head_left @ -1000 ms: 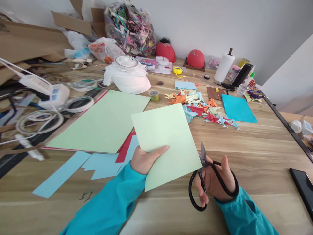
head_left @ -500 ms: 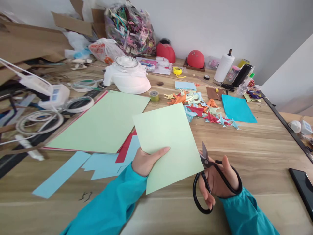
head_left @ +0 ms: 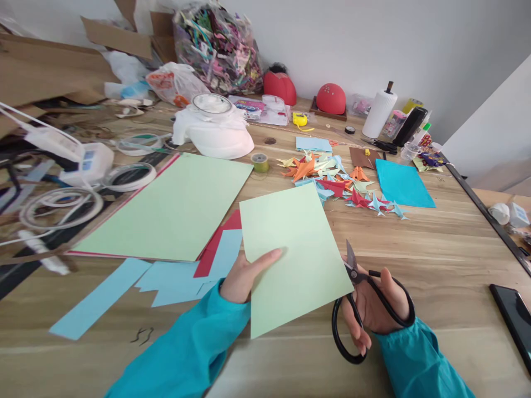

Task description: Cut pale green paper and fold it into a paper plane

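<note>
My left hand [head_left: 246, 273] grips the left edge of a pale green paper sheet [head_left: 292, 251], thumb on top, lifting it just above the wooden table [head_left: 435, 249]. My right hand [head_left: 373, 307] holds black-handled scissors [head_left: 357, 298] by the loops, blades closed and pointing up beside the sheet's right edge. Both sleeves are teal. A larger pale green sheet [head_left: 174, 207] lies flat to the left, over red and light blue paper pieces [head_left: 182, 273].
A heap of folded paper cranes [head_left: 336, 179] and a teal sheet [head_left: 402, 185] lie beyond the hands. A black phone [head_left: 514, 318] rests at the right edge. Tape rolls, a white device, cardboard, bags and a paper-towel roll [head_left: 379, 113] crowd the left and back.
The held green sheet has shifted right and slightly down. My right hand with the scissors has moved a little right alongside it.
</note>
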